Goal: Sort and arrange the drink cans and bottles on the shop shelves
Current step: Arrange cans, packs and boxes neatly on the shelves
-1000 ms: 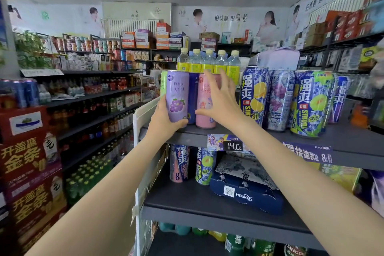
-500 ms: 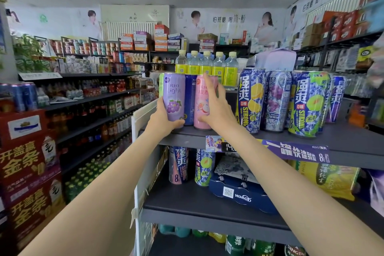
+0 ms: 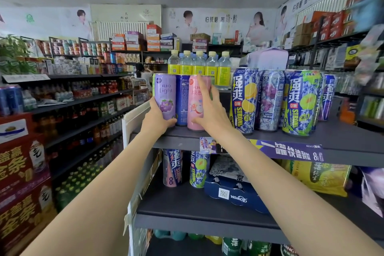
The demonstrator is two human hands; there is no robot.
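Two bare forearms are extended from the near edge toward the upper shelf point(image 3: 342, 137) of a dark shop rack. The left hand point(image 3: 154, 119) is wrapped round the lower part of the purple can point(image 3: 165, 95), the thumb lying across its front near the base, so this grip is grasping that can. The right hand point(image 3: 212, 110) is laid against the pink can point(image 3: 196, 106) with the fingers nearly straight and pointing up along its right side; that grip is released, merely touching the can. Both cans are stood upright at the front left of the upper shelf, with a blue can point(image 3: 182, 100) upright between them and touching both. To the right on the same shelf, a row of tall blue-and-yellow cans point(image 3: 244, 100) is set upright, apart from the pink can. On the lower shelf point(image 3: 197, 214), two upright cans point(image 3: 172, 167) are seen at the left, just beside a dark blue multipack point(image 3: 234, 193). Behind the front cans, clear bottles with yellow labels point(image 3: 199, 64) are lined up in a row. Farther off, on the left, long shelves of bottled drinks point(image 3: 83, 110) are visible, and stacked cartons point(image 3: 143, 39) are placed along the far wall.
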